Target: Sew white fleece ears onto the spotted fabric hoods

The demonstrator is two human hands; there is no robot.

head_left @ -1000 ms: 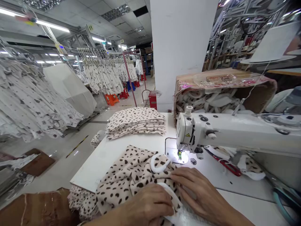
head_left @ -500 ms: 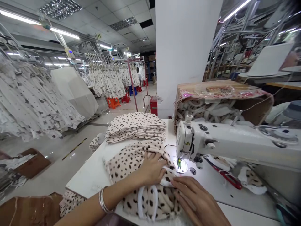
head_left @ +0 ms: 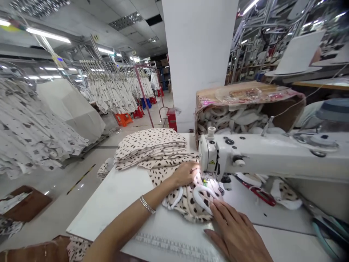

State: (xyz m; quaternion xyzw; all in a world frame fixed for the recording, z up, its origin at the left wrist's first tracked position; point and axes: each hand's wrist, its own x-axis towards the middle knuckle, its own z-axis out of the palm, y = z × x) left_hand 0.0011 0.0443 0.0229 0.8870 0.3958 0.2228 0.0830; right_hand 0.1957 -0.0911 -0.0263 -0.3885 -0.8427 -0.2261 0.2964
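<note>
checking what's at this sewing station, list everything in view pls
industrial sewing machine: 1, white, right of table
sewing table: 1, white, under the hands
stack of cut fabric: 1, cream with dark brown spots, far end of table
spotted garment: 1, cream with dark brown spots, by the needle
white trim loop: 1, white, on the garment
cardboard box of white trim: 1, brown, behind the machine
red-handled shears: 1, red, right of the needle
hanging garments: many, cream, on racks at left
pillar: 1, white, beyond the table
left hand: 1, flat on the garment, bangle on wrist
right hand: 1, fingertips at the trim loop
</note>
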